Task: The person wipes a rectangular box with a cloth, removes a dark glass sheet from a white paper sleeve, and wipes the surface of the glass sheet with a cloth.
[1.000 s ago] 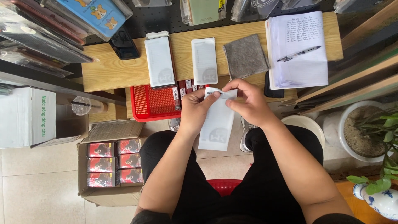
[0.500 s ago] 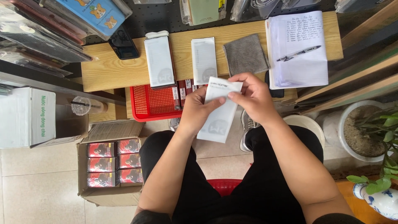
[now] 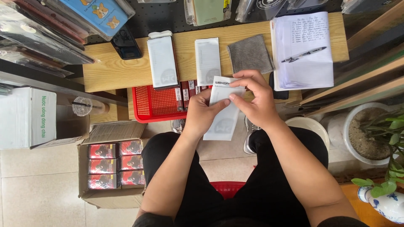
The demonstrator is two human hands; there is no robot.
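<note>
**Seated person holds a white packet over their lap**

At far left a white carton sits cut off by the frame edge, beside a clear lidded cup. Below them an open cardboard box shows rows of small red-and-black packs. A red mesh basket pokes out from under the wooden bench; its back half is hidden. On the bench lie a dark phone, two white packets, and a grey cloth.

In the middle, the left hand grips the white sleeve packet from the side, thumb on its face. The right hand pinches its top edge with its fingertips. Both hands cover part of the packet.

Right of them lies a notebook with a pen, then a plant pot, partly cropped.
</note>
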